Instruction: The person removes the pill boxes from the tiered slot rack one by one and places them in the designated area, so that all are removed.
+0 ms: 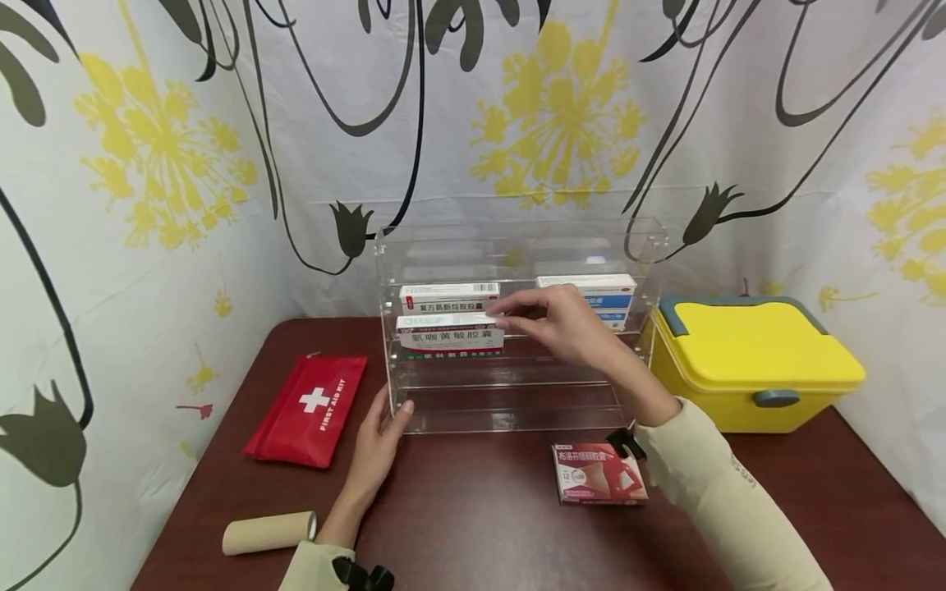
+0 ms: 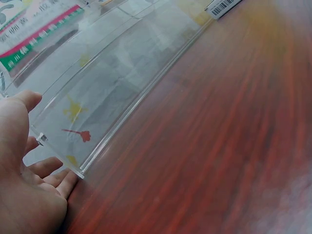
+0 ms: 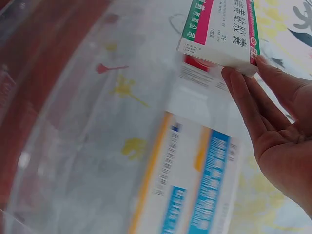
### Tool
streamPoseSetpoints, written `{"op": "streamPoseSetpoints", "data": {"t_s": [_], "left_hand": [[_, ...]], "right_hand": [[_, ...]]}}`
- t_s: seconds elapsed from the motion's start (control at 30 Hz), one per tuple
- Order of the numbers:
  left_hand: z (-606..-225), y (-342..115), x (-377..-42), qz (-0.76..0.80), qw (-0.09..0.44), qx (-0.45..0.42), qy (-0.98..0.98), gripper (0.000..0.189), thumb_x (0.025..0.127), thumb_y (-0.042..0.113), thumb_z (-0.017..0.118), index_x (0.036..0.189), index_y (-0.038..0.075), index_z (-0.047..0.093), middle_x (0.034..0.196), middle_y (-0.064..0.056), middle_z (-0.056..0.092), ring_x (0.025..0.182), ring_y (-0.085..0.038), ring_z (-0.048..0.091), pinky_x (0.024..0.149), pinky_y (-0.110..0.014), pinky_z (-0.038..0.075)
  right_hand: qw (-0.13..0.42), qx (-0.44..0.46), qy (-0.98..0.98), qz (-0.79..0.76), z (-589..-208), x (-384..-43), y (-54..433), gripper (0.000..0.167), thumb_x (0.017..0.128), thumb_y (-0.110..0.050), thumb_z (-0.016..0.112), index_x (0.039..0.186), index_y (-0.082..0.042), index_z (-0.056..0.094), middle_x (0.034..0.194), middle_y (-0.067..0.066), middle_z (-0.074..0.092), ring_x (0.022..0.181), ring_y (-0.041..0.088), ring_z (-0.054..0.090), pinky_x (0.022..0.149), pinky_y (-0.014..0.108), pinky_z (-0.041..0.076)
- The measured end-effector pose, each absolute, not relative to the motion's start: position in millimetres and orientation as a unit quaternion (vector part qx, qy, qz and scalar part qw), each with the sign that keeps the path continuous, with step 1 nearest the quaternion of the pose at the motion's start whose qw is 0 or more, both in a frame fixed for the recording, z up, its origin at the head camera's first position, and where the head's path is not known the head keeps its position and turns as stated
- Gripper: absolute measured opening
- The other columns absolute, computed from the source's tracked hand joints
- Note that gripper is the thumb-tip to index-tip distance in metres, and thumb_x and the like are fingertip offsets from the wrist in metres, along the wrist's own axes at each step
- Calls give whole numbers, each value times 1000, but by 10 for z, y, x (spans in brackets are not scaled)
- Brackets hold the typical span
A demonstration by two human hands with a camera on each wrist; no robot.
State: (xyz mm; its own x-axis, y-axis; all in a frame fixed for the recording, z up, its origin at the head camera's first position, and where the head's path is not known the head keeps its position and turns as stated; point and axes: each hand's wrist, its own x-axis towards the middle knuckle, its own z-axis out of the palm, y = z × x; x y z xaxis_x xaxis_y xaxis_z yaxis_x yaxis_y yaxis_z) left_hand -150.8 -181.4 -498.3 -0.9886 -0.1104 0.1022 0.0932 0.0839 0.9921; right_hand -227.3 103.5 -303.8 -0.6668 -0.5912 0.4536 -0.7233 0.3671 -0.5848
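Observation:
A clear acrylic rack with stepped shelves stands at the back of the table. My left hand grips its lower left side panel, thumb in front and fingers on the outer side. With thumb and fingertips, my right hand pinches the right end of a white medicine box with a green and pink band, on the rack's left half. Behind that box is another white medicine box, partly covered. A white and blue medicine box stands on the rack's right side, partly behind my right hand in the head view.
A red first aid pouch and a cardboard tube lie on the left. In front of the rack lies a red medicine box, near my right sleeve. A yellow case with a grey handle stands right of the rack.

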Motion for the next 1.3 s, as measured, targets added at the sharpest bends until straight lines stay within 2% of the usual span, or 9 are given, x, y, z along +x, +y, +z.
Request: {"op": "streamPoseSetpoints", "data": {"t_s": [0.23,0.47,0.6,0.73,0.83,0.97,1.2,1.3], "left_hand": [[-4701,-1771,-1376,-668,62,3,-741,61,98,26,62,152,14,35,146,-7,45,132,-19,46,102,-31,41],[-4672,-1761,-1369,-671,55,3,-739,61,98,27,62,152,16,34,147,-8,44,133,-21,45,103,-35,40],[-4657,-1765,-1386,-671,56,2,-739,61,98,28,62,151,17,35,146,-5,45,132,-17,45,103,-34,41],[-4764,-1787,-1433,-671,65,-6,-738,61,98,29,62,152,16,35,146,-6,45,132,-16,44,102,-30,41],[-4921,-1812,-1489,-670,76,-5,-738,61,97,34,63,151,23,36,144,-3,46,132,-15,45,101,-28,41],[-5018,-1825,-1527,-666,89,6,-741,61,95,40,64,149,31,39,142,3,48,130,-12,46,102,-32,41],[-5019,-1828,-1526,-668,76,12,-740,63,94,42,65,149,30,38,143,2,47,130,-14,46,104,-35,40],[-4956,-1820,-1507,-673,65,11,-737,63,95,37,64,151,27,36,145,-1,46,131,-16,45,104,-35,40]], "right_hand": [[74,397,-823,400,-2904,-2191,1065,18,91,-10,71,106,-16,76,103,-7,72,80,16,68,65,28,55],[88,404,-821,394,-2943,-2101,1147,18,91,-12,71,107,-18,76,100,-9,72,83,7,67,68,27,55],[78,409,-820,392,-3026,-1984,1249,18,92,-15,71,109,-20,76,98,-12,71,74,8,63,61,24,51],[50,404,-821,401,-3201,-1828,1312,19,91,-15,71,109,-21,75,99,-13,71,62,10,52,54,24,42],[10,388,-822,416,-3425,-1731,1341,19,91,-17,71,108,-22,76,100,-13,71,62,10,51,55,24,43],[-39,372,-830,414,-3776,-1680,1374,16,92,-25,70,107,-27,75,99,-17,71,69,8,56,60,25,46],[-91,360,-828,419,-4147,-1629,1386,14,92,-21,71,105,-22,77,99,-14,72,92,8,67,78,29,54],[-113,348,-829,423,-4193,-1604,1395,15,92,-21,70,105,-22,76,99,-14,72,91,8,67,79,30,54]]}}
